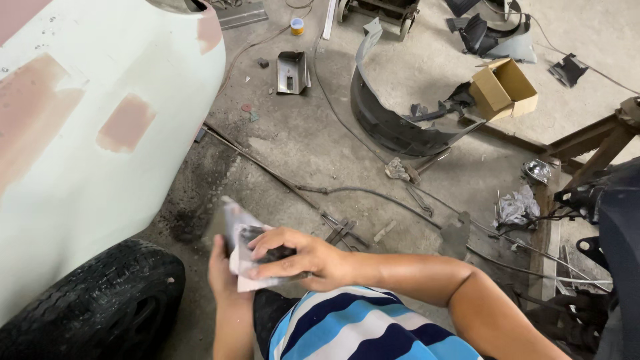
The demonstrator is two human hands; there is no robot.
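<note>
I hold a sheet of sandpaper (245, 257) in both hands, low in front of my striped shirt (347, 327). My left hand (223, 267) grips it from below. My right hand (300, 257) reaches across and pinches its top. Its long side runs up and left, toward the white car body (100, 133) above the tire (100, 307).

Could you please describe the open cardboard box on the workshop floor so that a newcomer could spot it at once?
Start from the long curved black wheel-arch liner lying on the concrete floor at upper centre. Just past its right end, beside black plastic scraps, sits the cardboard box. It is the only tan, square-sided thing there, its flaps open and its inside bare.
</note>
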